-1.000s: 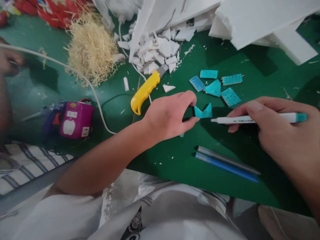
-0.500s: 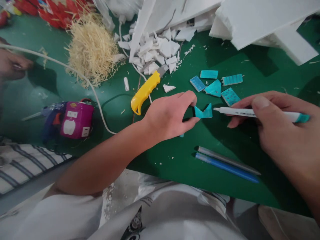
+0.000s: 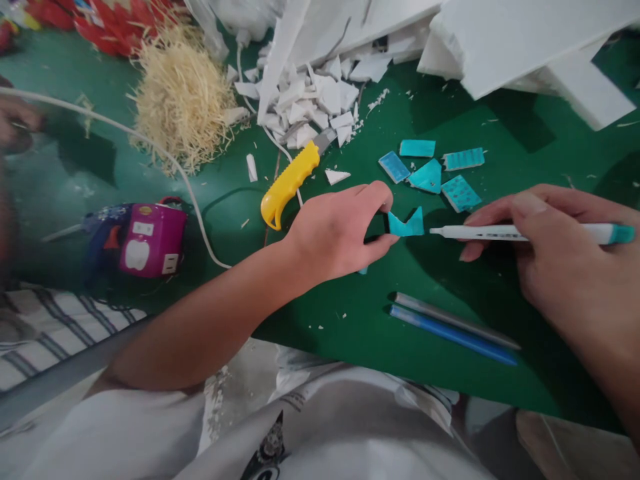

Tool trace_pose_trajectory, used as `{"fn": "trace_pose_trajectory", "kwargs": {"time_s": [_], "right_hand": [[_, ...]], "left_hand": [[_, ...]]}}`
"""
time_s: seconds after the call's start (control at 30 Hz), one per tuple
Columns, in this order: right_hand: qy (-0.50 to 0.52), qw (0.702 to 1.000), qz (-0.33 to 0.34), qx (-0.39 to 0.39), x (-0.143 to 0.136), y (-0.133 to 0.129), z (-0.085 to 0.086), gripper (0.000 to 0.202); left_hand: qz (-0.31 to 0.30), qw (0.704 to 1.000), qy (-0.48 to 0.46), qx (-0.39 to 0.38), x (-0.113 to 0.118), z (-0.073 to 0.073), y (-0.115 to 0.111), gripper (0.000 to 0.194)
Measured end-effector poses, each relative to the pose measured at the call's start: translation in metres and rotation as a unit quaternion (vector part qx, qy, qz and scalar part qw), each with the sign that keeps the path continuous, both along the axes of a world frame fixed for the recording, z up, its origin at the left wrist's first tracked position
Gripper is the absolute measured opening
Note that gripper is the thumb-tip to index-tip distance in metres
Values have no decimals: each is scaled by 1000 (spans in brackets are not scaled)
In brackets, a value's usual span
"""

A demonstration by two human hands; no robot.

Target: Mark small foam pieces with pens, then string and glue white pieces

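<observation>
Between thumb and forefinger, my left hand (image 3: 340, 230) pinches the left end of a small turquoise foam piece (image 3: 407, 227) with a V-shaped notch in its top edge. My right hand (image 3: 565, 247) is closed around a white marker (image 3: 500, 232) with a turquoise end; its tip points left, a small gap from the foam piece. Just beyond lie several coloured pieces, among them a turquoise triangular one (image 3: 427, 176) and a dotted one (image 3: 461, 193). A blue pen (image 3: 453, 335) and a grey pen (image 3: 457, 320) rest on the table nearer my body.
A yellow utility knife (image 3: 290, 183) lies behind my left wrist, blade toward white foam scraps (image 3: 315, 100). Straw-like shreds (image 3: 183, 100), a white cable (image 3: 185, 177) and a magenta box (image 3: 154, 240) are to the left. White foam boards (image 3: 530, 40) stand behind. Another person's hand (image 3: 17, 123) is at far left.
My right hand has drawn the marker slightly right, widening the gap between its tip and the foam piece. My left hand keeps its pinch. The other person's hand has shifted left.
</observation>
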State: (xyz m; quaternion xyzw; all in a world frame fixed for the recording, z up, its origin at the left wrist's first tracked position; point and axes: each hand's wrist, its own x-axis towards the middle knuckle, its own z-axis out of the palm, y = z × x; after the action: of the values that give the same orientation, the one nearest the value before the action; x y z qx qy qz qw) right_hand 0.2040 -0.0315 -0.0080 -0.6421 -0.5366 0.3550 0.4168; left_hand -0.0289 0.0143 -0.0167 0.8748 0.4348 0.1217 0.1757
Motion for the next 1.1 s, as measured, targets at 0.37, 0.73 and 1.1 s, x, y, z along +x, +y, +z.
{"fn": "trace_pose_trajectory", "kwargs": {"time_s": [0.37,0.73,1.1], "right_hand": [[-41,999,11,-13,3,0,0,41],[-42,999,14,9,3,1,-2,37],[-53,998,16,26,3,0,-2,38]], "left_hand": [[12,1000,7,-8,1,0,0,26],[8,1000,2,-2,1,-1,0,26],[9,1000,7,-3,1,0,0,26]]}}
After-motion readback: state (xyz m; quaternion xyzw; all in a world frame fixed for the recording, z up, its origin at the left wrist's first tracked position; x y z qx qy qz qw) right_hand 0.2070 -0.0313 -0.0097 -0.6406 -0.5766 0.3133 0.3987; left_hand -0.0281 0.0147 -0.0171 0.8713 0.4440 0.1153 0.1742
